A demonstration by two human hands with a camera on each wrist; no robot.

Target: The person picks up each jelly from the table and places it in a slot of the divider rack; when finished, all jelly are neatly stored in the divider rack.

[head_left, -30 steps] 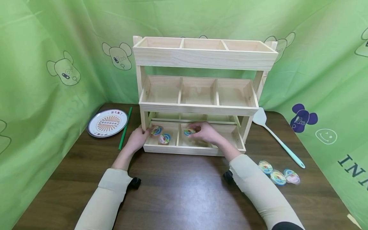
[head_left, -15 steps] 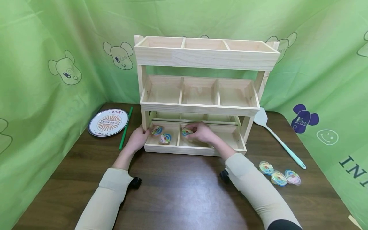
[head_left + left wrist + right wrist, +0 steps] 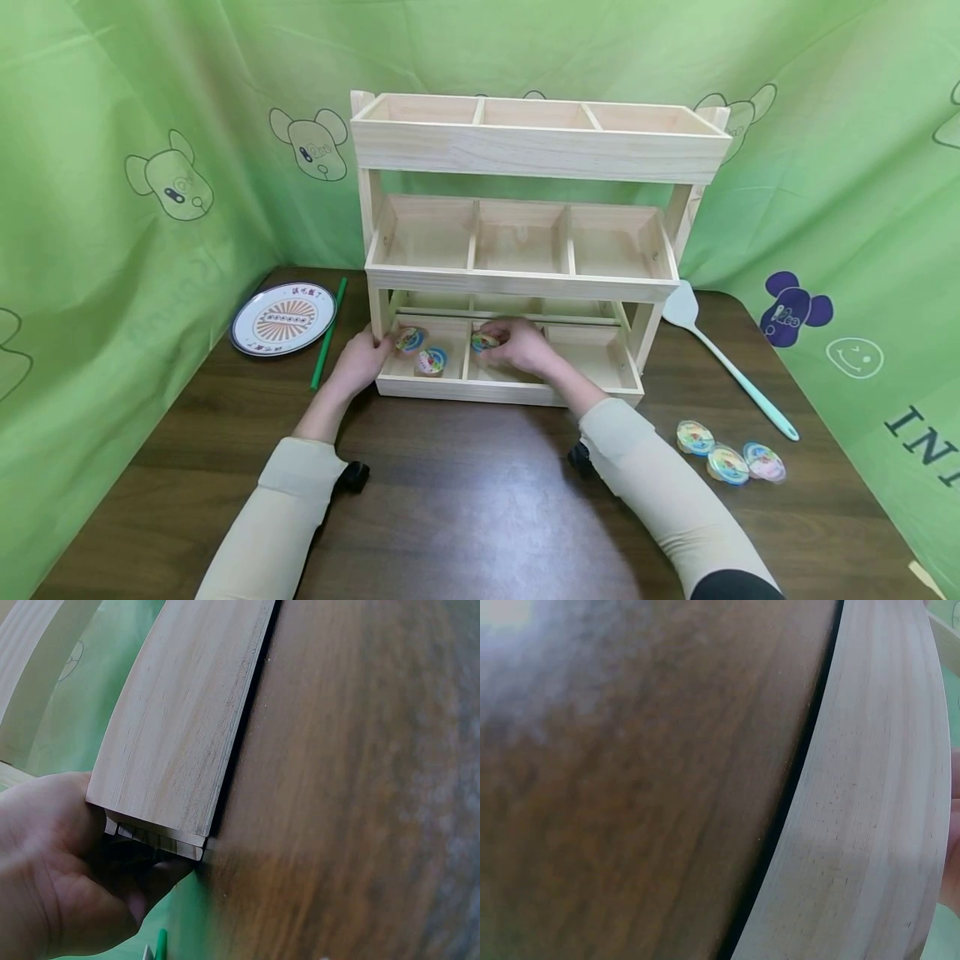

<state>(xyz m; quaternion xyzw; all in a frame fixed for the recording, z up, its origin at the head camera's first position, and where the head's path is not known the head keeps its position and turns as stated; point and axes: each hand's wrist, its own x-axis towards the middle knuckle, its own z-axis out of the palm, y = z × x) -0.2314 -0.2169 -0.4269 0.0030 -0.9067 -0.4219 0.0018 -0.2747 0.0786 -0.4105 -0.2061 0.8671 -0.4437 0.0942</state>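
Note:
A three-tier wooden rack (image 3: 540,157) stands on the table, each tier split into three compartments. My left hand (image 3: 362,360) grips the left end of its bottom tier; in the left wrist view that hand (image 3: 67,874) wraps round the end of the wooden tray (image 3: 176,712). Inside the bottom middle compartment, my right hand (image 3: 521,344) pinches a small jelly cup (image 3: 482,341) with a colourful lid, close to the left divider. Two more jelly cups (image 3: 431,361) lie in the bottom left compartment. In the right wrist view the tray's front board (image 3: 862,795) hides most of the right hand.
Three jelly cups (image 3: 727,464) lie at the table's right. A pale blue spatula (image 3: 731,367) lies behind them, beside the rack. On the left are a patterned plate (image 3: 247,337) and a green stick (image 3: 328,335). Green cloth (image 3: 112,83) hangs round the table.
My right hand has shifted slightly left with the jelly cup, nearer the divider of the middle compartment. The left hand keeps its grip on the rack.

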